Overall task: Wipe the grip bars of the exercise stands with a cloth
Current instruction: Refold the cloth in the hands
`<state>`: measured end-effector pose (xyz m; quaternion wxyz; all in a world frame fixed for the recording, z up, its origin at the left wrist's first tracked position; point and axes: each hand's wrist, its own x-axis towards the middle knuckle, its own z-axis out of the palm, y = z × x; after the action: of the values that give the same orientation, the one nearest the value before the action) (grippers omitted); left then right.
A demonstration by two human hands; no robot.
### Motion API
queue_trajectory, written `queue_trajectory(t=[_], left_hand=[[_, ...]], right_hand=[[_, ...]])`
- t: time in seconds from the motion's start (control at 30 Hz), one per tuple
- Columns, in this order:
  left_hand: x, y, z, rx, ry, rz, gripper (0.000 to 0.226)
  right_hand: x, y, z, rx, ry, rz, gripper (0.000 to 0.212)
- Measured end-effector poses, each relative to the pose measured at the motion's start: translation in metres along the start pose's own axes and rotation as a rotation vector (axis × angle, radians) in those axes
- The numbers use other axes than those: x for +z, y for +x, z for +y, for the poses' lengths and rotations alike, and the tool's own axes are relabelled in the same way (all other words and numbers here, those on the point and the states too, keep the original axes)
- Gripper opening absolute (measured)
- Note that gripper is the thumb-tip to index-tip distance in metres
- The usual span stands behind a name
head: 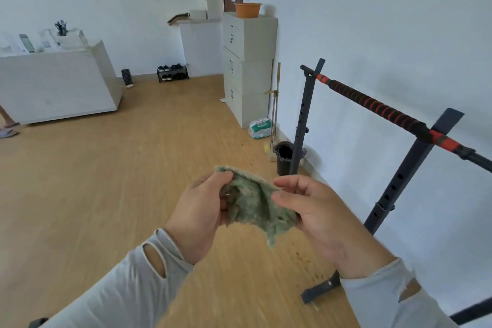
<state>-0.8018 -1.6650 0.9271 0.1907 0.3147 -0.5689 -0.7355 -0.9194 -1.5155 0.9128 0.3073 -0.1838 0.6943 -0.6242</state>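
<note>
Two hands pinch the green cloth (255, 205) between them, left hand (202, 218) at its upper corner, right hand (316, 216) along its other edge, left of the grip bar (378, 106).

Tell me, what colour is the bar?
Black with red stripes winding round it, seen in the head view: bar.

cloth (255, 205): fuzzy green fabric, rough nap, frayed edges, pinched between both hands
grip bar (372, 105): right of hands, ribbed foam-like wrap, black and red, matt
stand uprights (302, 125): dark painted metal, matt, perforated
floor (106, 181): beneath hands, wood-look boards, smooth, faint sheen
sleeves (127, 282): pale grey knit cloth, matt
bucket (285, 157): beyond hands, black plastic
</note>
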Motion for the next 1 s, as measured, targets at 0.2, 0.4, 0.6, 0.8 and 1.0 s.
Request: queue_trajectory(t=[0.2,0.4,0.6,0.8,1.0], left_hand=[[0.028,0.041,0.024,0.087,0.223,0.067,0.033],[0.033,0.081,0.036,0.232,0.462,-0.082,0.069],[0.025,0.128,0.046,0.358,0.358,-0.087,0.047],[-0.017,0.175,0.071,0.225,0.075,-0.401,0.03],[-0.076,0.229,0.1,0.507,0.286,-0.416,0.01]], right_hand=[[-0.043,0.039,-0.021,-0.093,-0.474,-0.067,0.016],[-0.062,0.061,-0.045,-0.171,-0.452,0.045,0.041],[-0.053,0.087,-0.058,-0.23,-0.372,0.159,0.031],[-0.013,0.117,-0.072,-0.148,-0.332,0.266,0.035],[0.042,0.146,-0.094,-0.167,0.162,0.246,0.019]])
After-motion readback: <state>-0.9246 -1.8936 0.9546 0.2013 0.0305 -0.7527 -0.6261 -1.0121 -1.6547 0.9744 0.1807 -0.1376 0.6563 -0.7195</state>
